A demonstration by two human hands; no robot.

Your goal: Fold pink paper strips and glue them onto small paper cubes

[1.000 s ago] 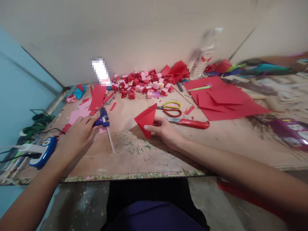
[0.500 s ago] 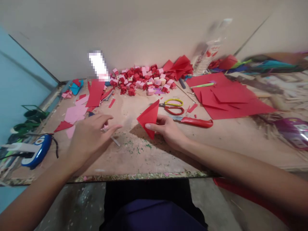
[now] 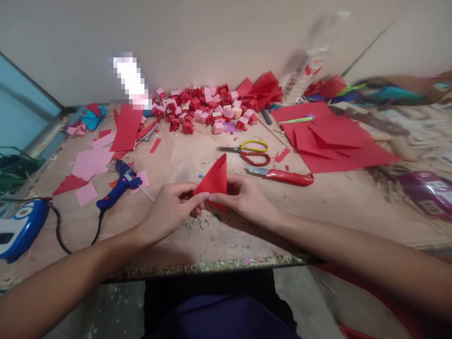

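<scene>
A folded sheet of red paper point(image 3: 214, 178), triangular in outline, is held up above the table between both hands. My left hand point(image 3: 180, 200) pinches its left corner, thumb on the near face. At the lower right edge, my right hand point(image 3: 243, 197) grips it with the thumb in front and the fingers behind. Just beyond the paper lie scissors point(image 3: 243, 149) with one yellow and one red handle. A red-handled knife point(image 3: 282, 175) rests right of my right hand. Left of my left hand is a blue glue gun point(image 3: 120, 186) with its cord trailing toward me.
Many small red and pink paper cubes point(image 3: 208, 107) are heaped by the wall. Red sheets point(image 3: 335, 139) with a green pen-like tool point(image 3: 296, 120) lie right. Pink paper pieces point(image 3: 92, 162) lie left. A clear bottle point(image 3: 307, 75) stands behind; a purple object point(image 3: 425, 193) sits at far right.
My left hand has moved right from beside the glue gun and taken hold of the red paper's left corner. The paper has shifted slightly left and down in my right hand. The view has turned slightly.
</scene>
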